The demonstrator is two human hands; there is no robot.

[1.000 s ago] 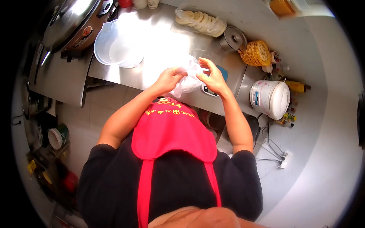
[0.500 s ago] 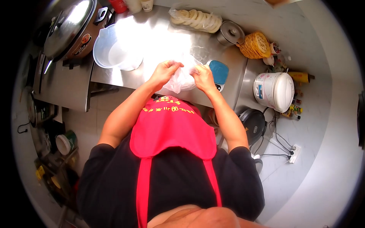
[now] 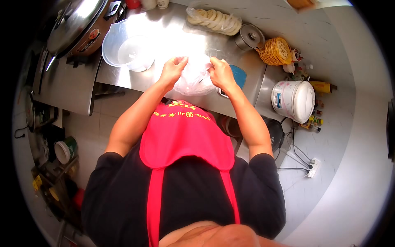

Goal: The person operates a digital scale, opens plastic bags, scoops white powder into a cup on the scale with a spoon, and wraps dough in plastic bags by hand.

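Observation:
A clear plastic bag (image 3: 192,84) hangs between my two hands over the front of the steel table. My left hand (image 3: 174,71) pinches the bag's left edge with thumb and fingers pressed together. On the other side, my right hand (image 3: 221,73) grips the opposite edge. Glare washes out the upper part of the bag, so I cannot make out whether it has anything in it. A blue-topped kitchen scale (image 3: 238,77) lies just beyond my right hand, partly covered by it. To the left stands a translucent plastic tub (image 3: 116,47).
On the steel table (image 3: 125,78), bagged flat round breads (image 3: 214,20) lie at the back, near a lidded metal pot (image 3: 250,37) and a yellow woven basket (image 3: 275,51). A white lidded bucket (image 3: 293,101) stands right; a large cooker (image 3: 78,33) stands left.
My hands have spread a little farther apart, and the bag between them is stretched wider. My right hand now covers more of the scale. The view has shifted slightly.

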